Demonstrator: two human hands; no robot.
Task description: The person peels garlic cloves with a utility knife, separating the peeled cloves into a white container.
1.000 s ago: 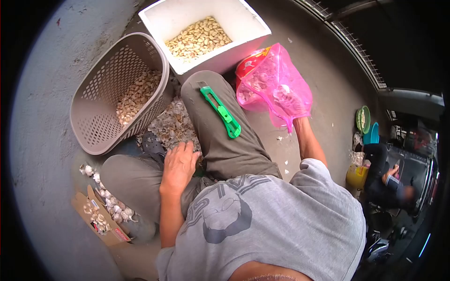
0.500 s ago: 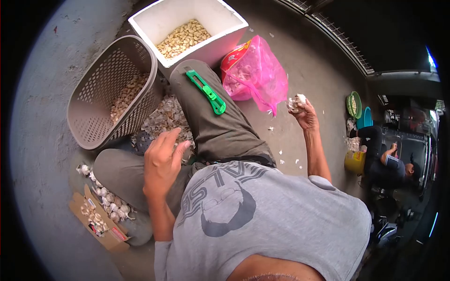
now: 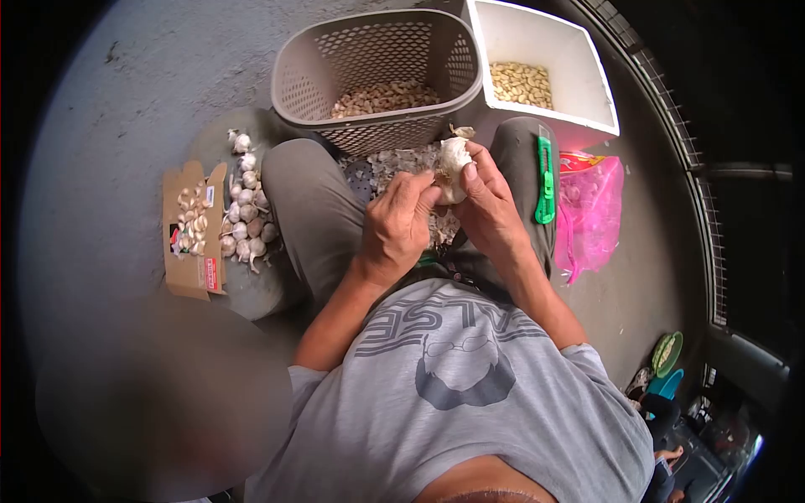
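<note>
My right hand (image 3: pixel 496 208) holds a whitish garlic bulb (image 3: pixel 454 158) up between thumb and fingers, above my lap. Its papery skin is partly loose. My left hand (image 3: pixel 397 225) is closed, thumb and fingertips pinched against the bulb's lower left side; exactly what they grip there is partly hidden. Below both hands, peeled garlic skins (image 3: pixel 404 164) lie between my legs. A green utility knife (image 3: pixel 545 186) rests on my right thigh. By my left knee are several whole garlic bulbs (image 3: pixel 245 220) and a cardboard piece (image 3: pixel 186 272) bearing loose cloves (image 3: pixel 192 220).
Ahead stands a grey-brown perforated basket (image 3: pixel 293 80) with unpeeled cloves. A white foam box (image 3: pixel 579 63) beside it holds peeled cloves. A pink plastic bag (image 3: pixel 599 214) lies at right. Another person (image 3: pixel 662 478) is at far lower right, near green and blue basins. A blurred patch covers the lower left.
My right hand has come in from the far right with the garlic. My left hand has moved right, from open to pinching at the bulb. The view has turned.
</note>
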